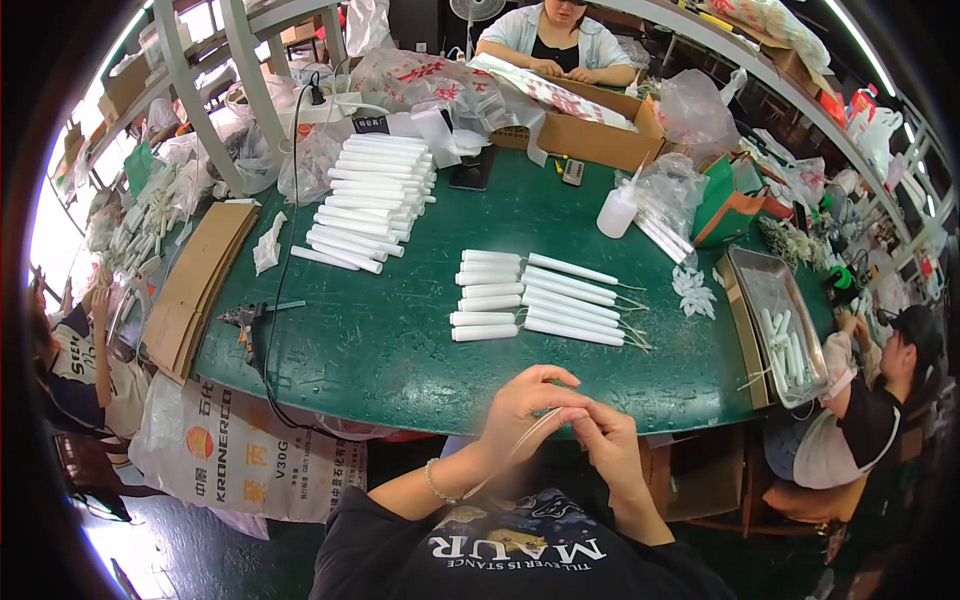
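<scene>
Both hands meet in front of my chest, just past the table's near edge. Thin pale strands [533,436] run in a loop from the fingers toward the bracelet on my left wrist. My left hand [520,415] pinches the strands between bent fingers. Against it, my right hand [606,440] is closed, its fingertips at the strands' upper end. Beyond them lie two side-by-side groups of white sticks: short thick ones [487,297] on the left, and longer slim ones [572,311] with thin cords trailing from their right ends.
A large pile of white tubes [365,205] lies at the far left. Nearby are a glue gun [245,318] with a black cable, cardboard sheets [200,290], a squeeze bottle [617,212] and a metal tray [812,372]. Co-workers sit across [560,45] and at the right [850,400].
</scene>
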`<state>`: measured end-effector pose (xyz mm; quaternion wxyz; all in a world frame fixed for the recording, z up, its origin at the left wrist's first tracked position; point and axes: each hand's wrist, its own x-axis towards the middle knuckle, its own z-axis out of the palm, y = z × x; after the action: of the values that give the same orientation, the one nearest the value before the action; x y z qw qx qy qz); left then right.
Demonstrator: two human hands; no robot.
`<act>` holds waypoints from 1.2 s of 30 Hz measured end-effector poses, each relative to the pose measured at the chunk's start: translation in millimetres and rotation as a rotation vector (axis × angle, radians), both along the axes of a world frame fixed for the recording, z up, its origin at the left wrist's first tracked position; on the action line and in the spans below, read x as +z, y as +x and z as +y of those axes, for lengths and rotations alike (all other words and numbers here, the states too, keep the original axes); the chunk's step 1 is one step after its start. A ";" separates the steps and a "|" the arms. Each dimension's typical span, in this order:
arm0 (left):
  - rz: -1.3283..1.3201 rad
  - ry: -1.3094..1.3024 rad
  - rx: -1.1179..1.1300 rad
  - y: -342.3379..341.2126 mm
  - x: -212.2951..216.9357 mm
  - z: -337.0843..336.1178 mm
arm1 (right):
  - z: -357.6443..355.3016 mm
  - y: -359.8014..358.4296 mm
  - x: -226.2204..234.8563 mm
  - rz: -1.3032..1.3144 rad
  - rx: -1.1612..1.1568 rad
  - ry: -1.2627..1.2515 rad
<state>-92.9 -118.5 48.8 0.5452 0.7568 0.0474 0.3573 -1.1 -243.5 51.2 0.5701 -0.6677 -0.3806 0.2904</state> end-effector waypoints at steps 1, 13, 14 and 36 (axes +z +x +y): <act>0.004 -0.076 -0.023 -0.7 0.1 -1.9 | -1.8 2.3 -4.6 0.209 0.054 -0.008; 0.049 -0.470 -0.103 -5.9 -0.5 -0.3 | 1.1 -1.9 -24.8 0.654 -0.143 0.251; 0.094 -0.584 -0.066 -7.5 1.9 2.5 | 1.4 -0.5 -24.6 0.604 -0.183 0.279; -0.201 -0.916 0.062 -24.8 -7.9 44.4 | -2.9 4.4 -24.7 0.418 -0.220 0.110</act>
<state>-117.6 -74.1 41.0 0.8141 0.3980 0.1698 0.3872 3.3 -246.4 26.5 0.7002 -0.5986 -0.1946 0.3370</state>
